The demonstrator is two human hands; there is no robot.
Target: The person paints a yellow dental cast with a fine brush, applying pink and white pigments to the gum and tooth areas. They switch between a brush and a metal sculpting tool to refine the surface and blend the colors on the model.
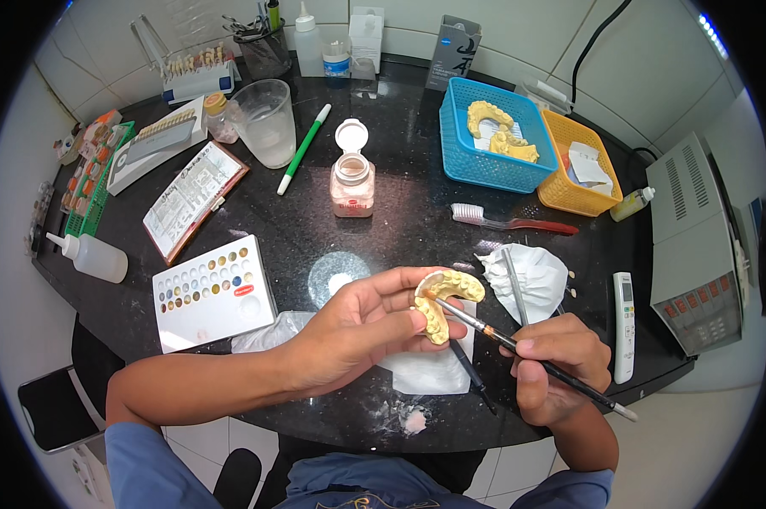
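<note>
My left hand [374, 318] is closed round a yellow plaster dental model [434, 327], shaped like a horseshoe with teeth along its edge. Between the fingers of my right hand [561, 365] is a slim brush [561, 373] with a dark handle and a metal collar. The brush tip touches the inner side of the model, where a pinkish patch shows. A thin silver tool [514, 284] runs from the crumpled white cloth [540, 280] toward my right hand; whether that hand also holds it I cannot tell. A black-handled tool [474, 377] lies below the model, partly over white tissue [434, 373].
An open powder jar [352, 191] stands mid-table, with a green marker [304, 148] and a plastic cup [266, 127] beyond. Left lies a white palette [213, 293]. Rightward are a red toothbrush [514, 223], a blue basket [497, 170] of models, a yellow basket [578, 199] and a remote [624, 327].
</note>
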